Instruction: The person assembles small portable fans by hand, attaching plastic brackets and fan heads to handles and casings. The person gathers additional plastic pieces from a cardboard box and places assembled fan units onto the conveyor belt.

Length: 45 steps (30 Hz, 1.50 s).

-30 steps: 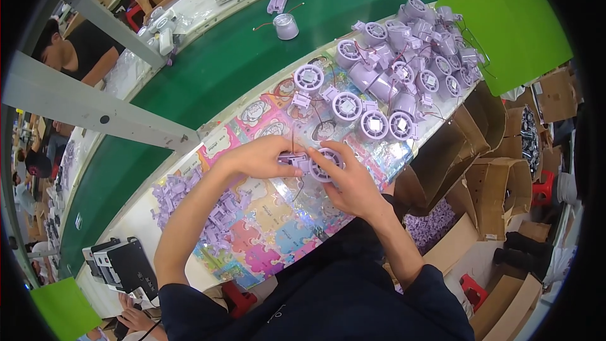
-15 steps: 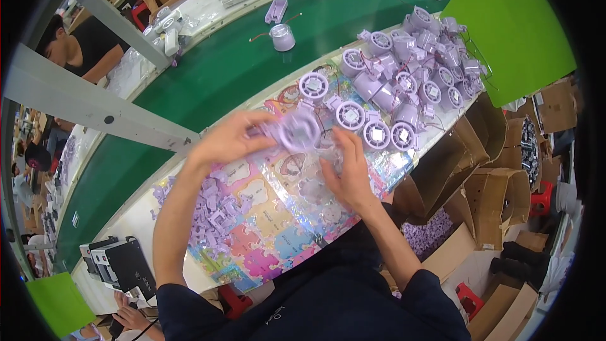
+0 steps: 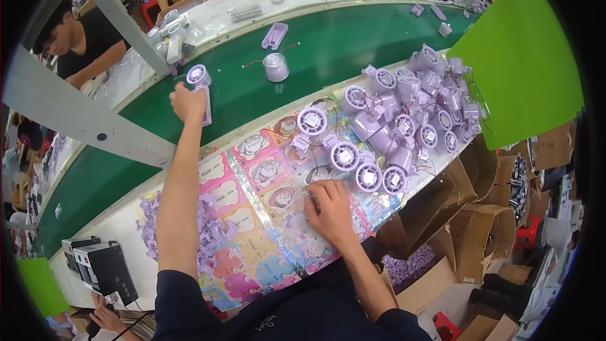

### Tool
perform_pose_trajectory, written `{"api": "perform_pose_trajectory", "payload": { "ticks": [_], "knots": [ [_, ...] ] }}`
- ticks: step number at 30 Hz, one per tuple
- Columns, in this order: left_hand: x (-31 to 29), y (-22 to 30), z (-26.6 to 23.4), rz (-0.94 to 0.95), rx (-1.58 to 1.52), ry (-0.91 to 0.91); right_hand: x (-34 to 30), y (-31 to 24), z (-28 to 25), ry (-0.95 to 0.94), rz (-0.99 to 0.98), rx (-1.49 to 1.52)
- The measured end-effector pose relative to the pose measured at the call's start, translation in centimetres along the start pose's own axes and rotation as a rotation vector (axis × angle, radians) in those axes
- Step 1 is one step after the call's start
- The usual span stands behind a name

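Observation:
My left hand [image 3: 188, 102] is stretched out over the green belt, its fingers closed at a round lilac fan housing [image 3: 197, 76]. A long lilac handle shell [image 3: 207, 108] lies right beside that hand, partly covered by it. My right hand [image 3: 330, 211] rests on the colourful picture mat [image 3: 243, 220], fingers loosely bent and apart, with nothing seen in it. Close beyond it lie several lilac fan housings, among them one [image 3: 345, 156] with a white square in its middle. A heap of small lilac plastic parts [image 3: 211, 230] sits near my left forearm.
A large pile of lilac fan housings [image 3: 404, 126] with red wires fills the right end of the table. On the belt stand a lilac cup-shaped part [image 3: 276, 67] and another shell [image 3: 274, 36]. A grey post [image 3: 88, 113] rises at left. Cardboard boxes [image 3: 476, 233] stand at right.
My left hand has carried the fan housing from above the mat out to the far-left belt. My right hand has come away from the housing and down onto the mat.

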<state>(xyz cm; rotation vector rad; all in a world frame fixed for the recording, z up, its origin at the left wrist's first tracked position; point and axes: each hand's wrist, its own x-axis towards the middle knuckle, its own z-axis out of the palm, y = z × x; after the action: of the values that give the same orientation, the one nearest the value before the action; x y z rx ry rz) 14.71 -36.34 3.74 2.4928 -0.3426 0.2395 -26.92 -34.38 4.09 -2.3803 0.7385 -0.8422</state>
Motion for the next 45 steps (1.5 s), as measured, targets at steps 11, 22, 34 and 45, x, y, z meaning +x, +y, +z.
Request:
{"api": "perform_pose_trajectory", "payload": {
  "ticks": [11,22,34,45],
  "knots": [
    [-6.9,13.0,1.7,0.696,-0.069,-0.285,0.5,-0.3,0.0,-0.025,0.001,-0.028],
    [-8.8,7.9,-4.0,0.748,-0.124,-0.846,0.0,-1.2,0.9,-0.023,-0.085,-0.102],
    [-14.6,0.6,-12.1,0.781,-0.138,-0.844,-0.7,-11.2,9.2,-0.364,-0.465,0.141],
    [-17.2,-1.3,-16.6,0.163,-1.064,-0.840,0.0,-8.2,7.6,-0.259,0.158,0.725]
  ]
}}
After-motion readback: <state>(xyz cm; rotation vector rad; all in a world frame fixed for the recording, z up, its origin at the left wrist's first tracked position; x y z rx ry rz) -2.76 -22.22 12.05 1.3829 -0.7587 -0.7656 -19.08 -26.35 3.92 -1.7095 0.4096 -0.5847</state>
